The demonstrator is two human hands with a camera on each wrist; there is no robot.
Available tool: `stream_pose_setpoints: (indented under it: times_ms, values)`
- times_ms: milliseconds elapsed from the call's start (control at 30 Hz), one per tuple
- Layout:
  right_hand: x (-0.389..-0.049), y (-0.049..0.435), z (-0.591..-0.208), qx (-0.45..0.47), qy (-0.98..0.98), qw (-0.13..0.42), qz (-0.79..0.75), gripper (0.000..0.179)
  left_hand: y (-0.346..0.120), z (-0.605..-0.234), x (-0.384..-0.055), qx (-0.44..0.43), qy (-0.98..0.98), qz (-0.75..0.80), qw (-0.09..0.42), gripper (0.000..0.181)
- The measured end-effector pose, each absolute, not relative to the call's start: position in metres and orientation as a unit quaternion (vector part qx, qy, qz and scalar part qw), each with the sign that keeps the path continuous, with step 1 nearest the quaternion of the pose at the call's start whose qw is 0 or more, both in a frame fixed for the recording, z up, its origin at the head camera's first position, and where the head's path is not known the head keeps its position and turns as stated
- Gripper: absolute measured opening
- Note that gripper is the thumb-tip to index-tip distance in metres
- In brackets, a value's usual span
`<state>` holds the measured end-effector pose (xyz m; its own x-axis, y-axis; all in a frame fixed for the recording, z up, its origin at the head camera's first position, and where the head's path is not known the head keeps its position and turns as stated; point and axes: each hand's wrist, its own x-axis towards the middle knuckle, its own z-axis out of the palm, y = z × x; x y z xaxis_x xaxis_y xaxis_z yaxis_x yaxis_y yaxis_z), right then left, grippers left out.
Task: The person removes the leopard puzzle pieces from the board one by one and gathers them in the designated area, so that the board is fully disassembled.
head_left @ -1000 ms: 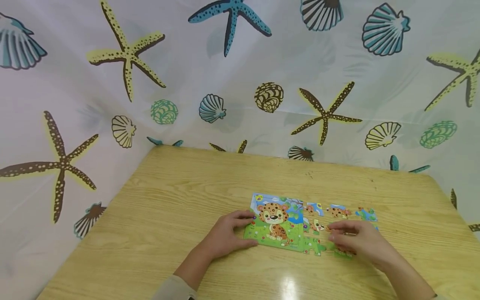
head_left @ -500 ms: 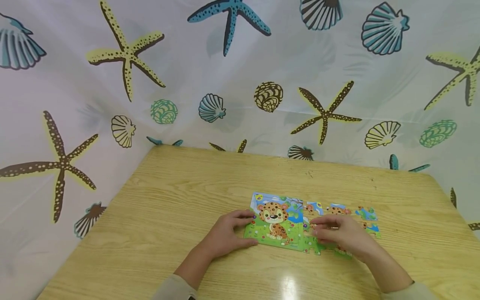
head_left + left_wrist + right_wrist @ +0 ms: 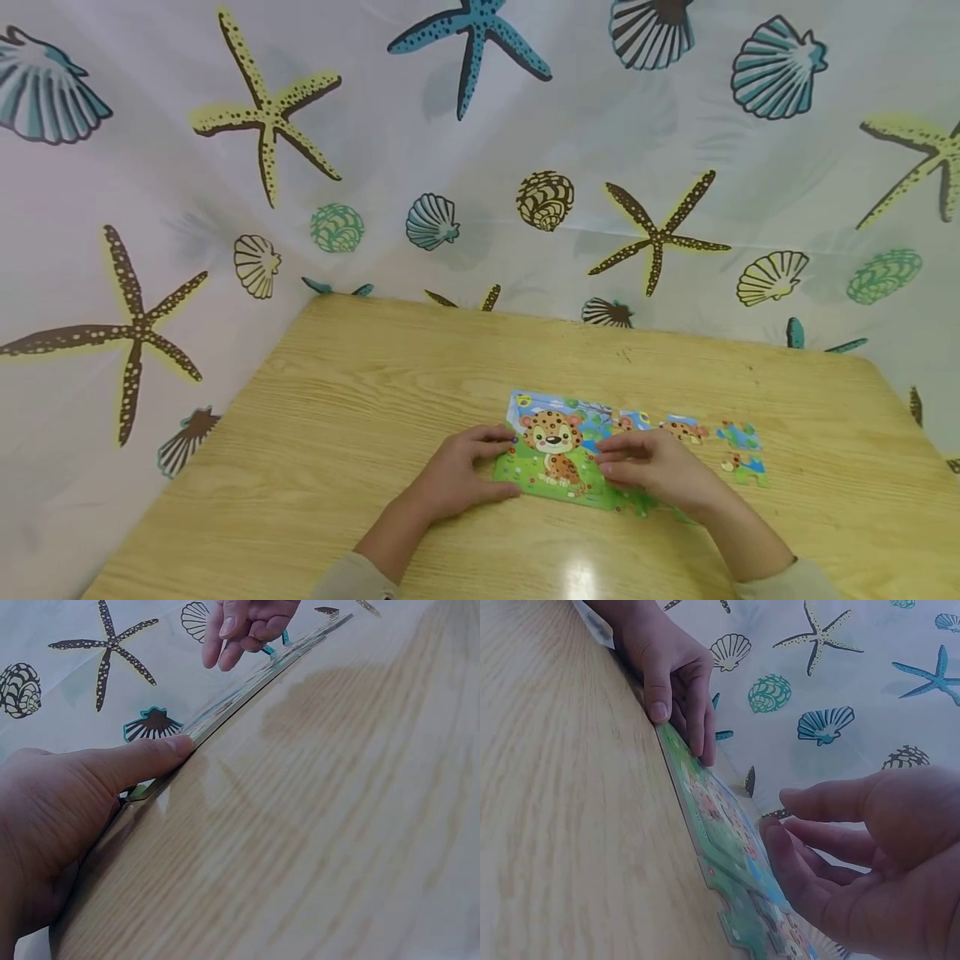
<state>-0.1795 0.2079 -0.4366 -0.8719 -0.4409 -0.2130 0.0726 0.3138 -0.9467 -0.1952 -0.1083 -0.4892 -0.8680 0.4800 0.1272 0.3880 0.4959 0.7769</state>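
A square puzzle board (image 3: 555, 437) with a cartoon leopard on grass lies flat on the table. My left hand (image 3: 465, 471) is at its left side, thumb near the front left corner and fingertips on the left edge; the left wrist view shows this thumb (image 3: 161, 754) along the rim. My right hand (image 3: 660, 471) hovers over the board's right edge, its thumb and fingertips slightly apart with nothing visible between them. Loose puzzle pieces lie right of the board, among them a leopard-spotted one (image 3: 682, 429) and a green one (image 3: 637, 502); the right hand hides some.
Farther right lie two more puzzle pieces, a blue-green one (image 3: 741, 433) and one with spots and blue (image 3: 746, 469). The wood-grain table (image 3: 360, 400) meets a white cloth (image 3: 480, 150) printed with starfish and shells at its back and left.
My right hand has moved left from above the loose pieces to the board's right edge, uncovering pieces at the far right. The left hand keeps its place on the board. The view shifts slightly.
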Motion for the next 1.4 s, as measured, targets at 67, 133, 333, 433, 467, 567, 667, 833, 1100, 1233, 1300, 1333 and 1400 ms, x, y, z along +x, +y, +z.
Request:
stream_pose_setpoints:
  times_ms: [67,133,333,433,467,567,667,833,1100,1233,1300,1333,1400]
  values:
    - [-0.18,0.206,-0.437,-0.126,0.786,0.219,-0.564,0.049,-0.107,-0.49,-0.195,0.252,0.863,0.434,0.055,0.068]
    - [-0.181,0.205,-0.437,-0.126,0.795,0.212,-0.554,0.047,-0.106,-0.49,-0.195,0.252,0.863,0.434,0.057,0.068]
    - [-0.184,0.199,-0.436,-0.13,0.815,0.194,-0.53,0.043,-0.105,-0.486,-0.194,0.26,0.861,0.433,0.061,0.064]
    - [-0.184,0.197,-0.436,-0.135,0.82,0.187,-0.523,0.041,-0.105,-0.484,-0.194,0.263,0.861,0.43,0.06,0.063]
    - [-0.184,0.196,-0.436,-0.136,0.821,0.186,-0.522,0.041,-0.105,-0.484,-0.194,0.263,0.861,0.43,0.059,0.063]
    - [-0.184,0.195,-0.437,-0.136,0.825,0.182,-0.518,0.038,-0.105,-0.484,-0.194,0.266,0.862,0.428,0.054,0.062]
    - [-0.184,0.193,-0.438,-0.133,0.829,0.18,-0.513,0.035,-0.104,-0.484,-0.194,0.267,0.864,0.425,0.05,0.062]
    - [-0.185,0.19,-0.439,-0.136,0.841,0.174,-0.494,0.031,-0.104,-0.484,-0.193,0.265,0.865,0.424,0.049,0.062]
    - [-0.182,0.186,-0.44,-0.138,0.862,0.164,-0.459,0.027,-0.104,-0.484,-0.194,0.27,0.864,0.424,0.044,0.061]
    - [-0.183,0.183,-0.44,-0.143,0.872,0.168,-0.438,0.03,-0.105,-0.484,-0.194,0.271,0.864,0.422,0.042,0.061]
    - [-0.183,0.182,-0.44,-0.144,0.873,0.173,-0.433,0.031,-0.106,-0.484,-0.194,0.27,0.864,0.422,0.043,0.061]
    - [-0.184,0.182,-0.44,-0.145,0.873,0.175,-0.432,0.032,-0.106,-0.484,-0.194,0.269,0.864,0.423,0.043,0.06]
    - [-0.184,0.182,-0.44,-0.147,0.873,0.179,-0.43,0.033,-0.106,-0.484,-0.194,0.269,0.864,0.423,0.044,0.06]
